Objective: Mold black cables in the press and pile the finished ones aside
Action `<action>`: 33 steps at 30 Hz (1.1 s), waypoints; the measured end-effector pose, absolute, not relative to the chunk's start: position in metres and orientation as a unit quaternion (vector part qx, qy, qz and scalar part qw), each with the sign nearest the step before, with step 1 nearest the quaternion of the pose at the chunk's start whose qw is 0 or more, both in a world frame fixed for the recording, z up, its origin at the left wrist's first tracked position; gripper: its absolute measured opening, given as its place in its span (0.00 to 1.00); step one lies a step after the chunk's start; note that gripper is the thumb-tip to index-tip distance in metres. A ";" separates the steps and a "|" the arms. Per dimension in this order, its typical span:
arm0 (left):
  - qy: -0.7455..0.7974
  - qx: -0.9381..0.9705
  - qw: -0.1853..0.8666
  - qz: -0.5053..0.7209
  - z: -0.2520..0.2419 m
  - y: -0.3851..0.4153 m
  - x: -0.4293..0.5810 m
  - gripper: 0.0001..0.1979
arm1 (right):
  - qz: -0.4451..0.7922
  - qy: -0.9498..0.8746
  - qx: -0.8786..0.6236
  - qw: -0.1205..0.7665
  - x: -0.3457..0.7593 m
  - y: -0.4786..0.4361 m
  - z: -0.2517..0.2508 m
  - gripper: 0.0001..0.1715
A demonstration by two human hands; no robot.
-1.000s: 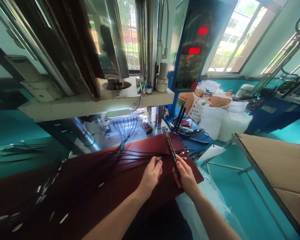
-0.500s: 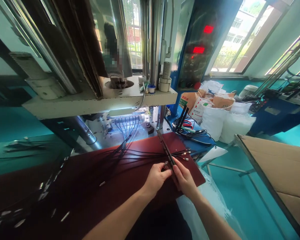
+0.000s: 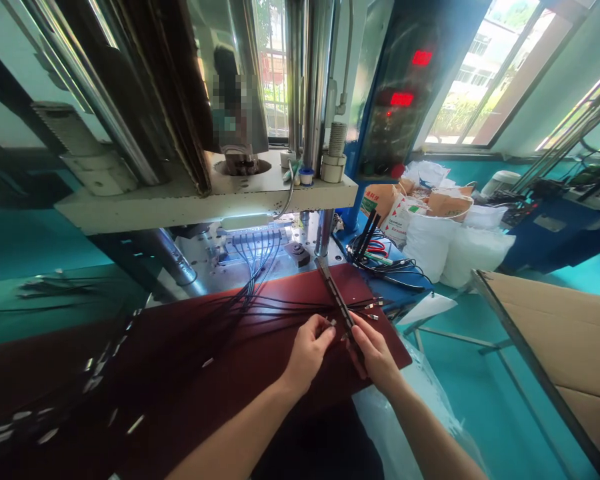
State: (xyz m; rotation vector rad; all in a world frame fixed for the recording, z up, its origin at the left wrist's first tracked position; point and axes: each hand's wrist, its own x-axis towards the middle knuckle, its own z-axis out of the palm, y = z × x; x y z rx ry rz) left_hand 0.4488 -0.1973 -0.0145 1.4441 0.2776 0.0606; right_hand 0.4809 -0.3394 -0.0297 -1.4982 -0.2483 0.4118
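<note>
While in right grip (image 3: 375, 353), slotted bar (image 3: 336, 297)

2 bare hands (image 3: 340, 353) and 2 bare forearms (image 3: 230, 433), with a dark top (image 3: 315, 447) just below them

This place is a small factory workshop, and it seems to be for cable work. A large vertical press (image 3: 260, 193) with thick steel columns stands in the middle, and just beside it is a blue control cabinet (image 3: 385, 113) with red digital displays. Black cables (image 3: 280, 308) with metal ends lie on a dark red mat (image 3: 180, 360) in front of the press. Near the wall, white woven sacks (image 3: 427, 243) and brown paper sacks (image 3: 447, 203) are piled together, and a second blue machine (image 3: 570, 237) stands at the right. The floor (image 3: 460, 380) is painted teal, and large windows (image 3: 460, 87) let in daylight.
</note>
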 end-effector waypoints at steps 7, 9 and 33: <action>0.131 0.611 0.779 -0.049 -0.008 -0.200 0.450 0.10 | 0.212 -0.147 -0.691 0.675 0.480 -0.342 -0.028 0.30; 0.140 0.591 0.791 -0.070 -0.006 -0.199 0.451 0.09 | 0.215 -0.152 -0.696 0.668 0.480 -0.342 -0.028 0.29; 0.133 0.651 0.747 0.020 -0.007 -0.181 0.443 0.14 | 0.237 -0.148 -0.683 0.675 0.480 -0.341 -0.022 0.27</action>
